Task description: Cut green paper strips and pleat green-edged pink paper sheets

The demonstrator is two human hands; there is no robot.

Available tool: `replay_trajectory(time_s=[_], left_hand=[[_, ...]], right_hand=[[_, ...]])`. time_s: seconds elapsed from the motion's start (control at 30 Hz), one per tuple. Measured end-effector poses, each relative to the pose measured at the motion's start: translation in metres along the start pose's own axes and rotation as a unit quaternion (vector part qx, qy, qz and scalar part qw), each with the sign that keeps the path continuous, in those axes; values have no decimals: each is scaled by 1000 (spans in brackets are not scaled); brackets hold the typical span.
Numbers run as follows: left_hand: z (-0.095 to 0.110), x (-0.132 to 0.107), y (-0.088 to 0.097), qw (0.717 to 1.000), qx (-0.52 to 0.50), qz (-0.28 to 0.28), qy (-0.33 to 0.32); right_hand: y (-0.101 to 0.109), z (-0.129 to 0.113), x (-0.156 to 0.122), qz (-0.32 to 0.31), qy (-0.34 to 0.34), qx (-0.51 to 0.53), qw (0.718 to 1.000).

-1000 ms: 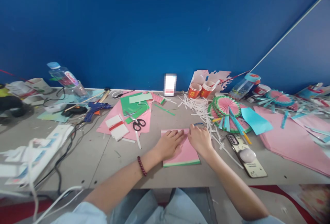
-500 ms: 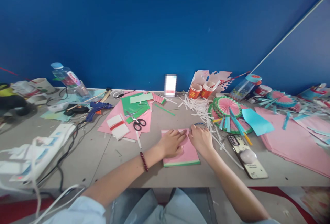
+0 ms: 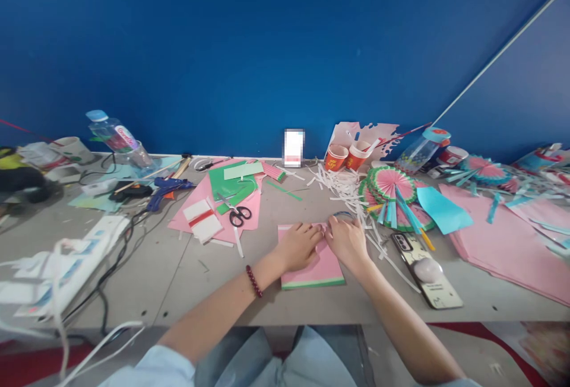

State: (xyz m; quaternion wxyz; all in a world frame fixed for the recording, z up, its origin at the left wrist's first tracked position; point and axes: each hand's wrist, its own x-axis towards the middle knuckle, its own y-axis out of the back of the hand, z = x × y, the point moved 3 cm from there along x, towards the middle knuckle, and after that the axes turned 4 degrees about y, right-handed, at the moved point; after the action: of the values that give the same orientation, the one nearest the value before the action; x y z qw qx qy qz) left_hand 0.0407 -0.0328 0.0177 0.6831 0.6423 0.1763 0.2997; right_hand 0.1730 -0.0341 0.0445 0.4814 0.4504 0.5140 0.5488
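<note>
- Paper [image 3: 327,267]: beneath left hand [image 3: 301,247]; right hand [image 3: 348,241] at its far right corner.
- 2 hands: fingers bent; whether clamped on paper, cannot tell.
- Scissors [image 3: 240,216]: left of left hand.

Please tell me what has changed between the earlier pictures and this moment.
The left hand, with its wrist bracelet, has shifted slightly to the right, toward the right hand. Neither hand has visibly taken hold of or let go of anything. The right hand stays at the far right corner of the green-edged pink paper; that paper, the scissors and the phone lie as before.
</note>
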Motion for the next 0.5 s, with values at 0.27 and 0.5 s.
replay_trajectory(time_s=[0.27,0.5], left_hand=[[1,-7,-7,999,15,38,2],[3,-4,-4,999,42,20,-11]], right_hand=[[-6,4,1,-5,1,20,1000],[-2,4,-1,16,1,20,1000]])
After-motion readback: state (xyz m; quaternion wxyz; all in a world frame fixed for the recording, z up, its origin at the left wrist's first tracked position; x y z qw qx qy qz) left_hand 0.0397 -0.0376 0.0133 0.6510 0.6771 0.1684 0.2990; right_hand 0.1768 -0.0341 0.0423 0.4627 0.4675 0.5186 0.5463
